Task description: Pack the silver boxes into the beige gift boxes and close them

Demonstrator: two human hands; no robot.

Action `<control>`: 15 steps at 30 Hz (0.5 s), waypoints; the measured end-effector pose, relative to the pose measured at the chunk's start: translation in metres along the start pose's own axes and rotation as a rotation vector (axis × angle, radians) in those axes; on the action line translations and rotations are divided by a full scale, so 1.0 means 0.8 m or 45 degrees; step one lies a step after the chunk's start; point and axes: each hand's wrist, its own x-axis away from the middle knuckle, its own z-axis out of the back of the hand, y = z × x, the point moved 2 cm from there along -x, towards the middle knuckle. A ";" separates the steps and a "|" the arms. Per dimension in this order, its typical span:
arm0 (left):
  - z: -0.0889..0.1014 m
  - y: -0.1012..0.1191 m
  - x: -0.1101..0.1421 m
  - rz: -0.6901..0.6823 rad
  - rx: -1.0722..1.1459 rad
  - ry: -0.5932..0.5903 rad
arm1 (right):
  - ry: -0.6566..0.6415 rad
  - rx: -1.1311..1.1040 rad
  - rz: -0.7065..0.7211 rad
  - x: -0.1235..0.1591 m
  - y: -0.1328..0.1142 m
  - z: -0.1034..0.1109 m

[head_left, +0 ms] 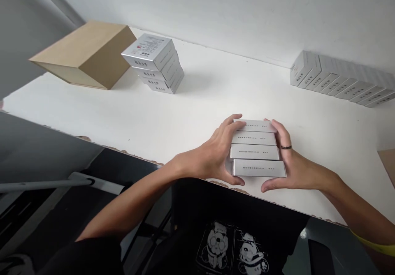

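Several small silver-white boxes (pixel 254 152) with fine printing on their narrow sides form a row near the table's front edge. My left hand (pixel 220 149) grips their left ends, fingers at the far box and thumb around the near one. On the opposite end my right hand (pixel 288 160) is wrapped round the same boxes, thumb at the near box; a dark ring is on one finger. The boxes sit slightly out of line with each other, the nearest one a bit to the right. Their undersides are hidden.
A stack of several similar silver boxes (pixel 157 63) stands at the back left, beside a large tan cardboard box (pixel 89 53). Along the wall at right runs a row of more silver boxes (pixel 339 77). The white table (pixel 197 114) has a chipped front edge. A brown corner (pixel 388 164) shows far right.
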 end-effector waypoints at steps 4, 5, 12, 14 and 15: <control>-0.007 -0.015 -0.005 -0.037 0.024 -0.027 | 0.027 -0.010 0.091 -0.011 0.002 -0.010; -0.009 -0.018 -0.007 -0.069 0.041 -0.019 | 0.052 -0.025 0.127 -0.012 0.004 -0.014; -0.020 -0.027 -0.023 -0.344 0.070 0.090 | 0.194 -0.063 0.262 -0.017 0.009 -0.024; -0.021 -0.030 -0.027 -0.407 0.053 0.129 | 0.217 -0.021 0.271 -0.016 0.007 -0.024; -0.021 -0.030 -0.028 -0.418 0.048 0.138 | 0.227 0.006 0.264 -0.015 0.006 -0.024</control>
